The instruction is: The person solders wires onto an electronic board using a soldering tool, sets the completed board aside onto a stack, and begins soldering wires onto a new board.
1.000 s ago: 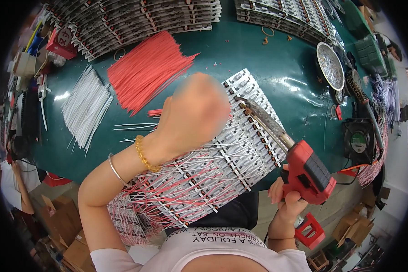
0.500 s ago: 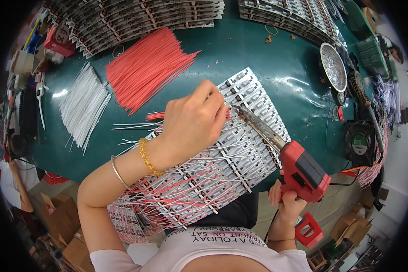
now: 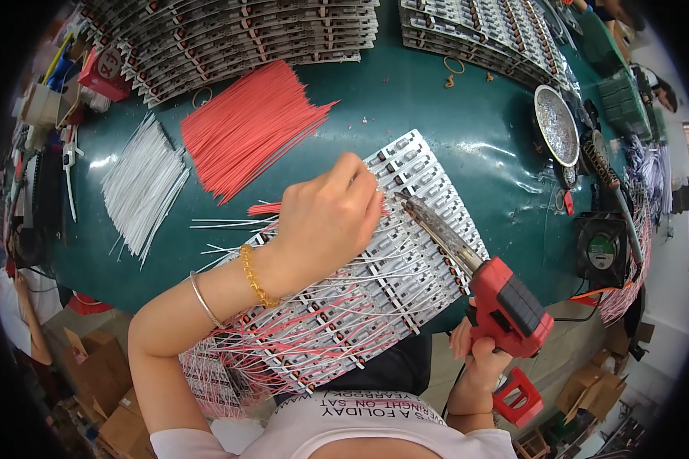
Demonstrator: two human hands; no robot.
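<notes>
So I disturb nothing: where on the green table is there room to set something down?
The widest nearly bare patch of green table lies between the board panel, metal dish and black fan. A smaller one lies between the white wires and left forearm. Crowded: the far edge, with stacked boards, and the panel, under the left hand and soldering iron.

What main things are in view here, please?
table: one, green, centre
board panel: one, whitish, front centre
board stacks: two, whitish-grey, table's far edge
larger wire pile: one, red, left
smaller wire pile: one, white, left
soldering iron: one, red and black, right of centre
dish: one, silver, table's right
fan: one, black, table's right edge
box: one, red, upper left
cardboard boxes: several, brown, lower left and right
left hand: one, over board panel
right hand: one, gripping soldering iron
</notes>
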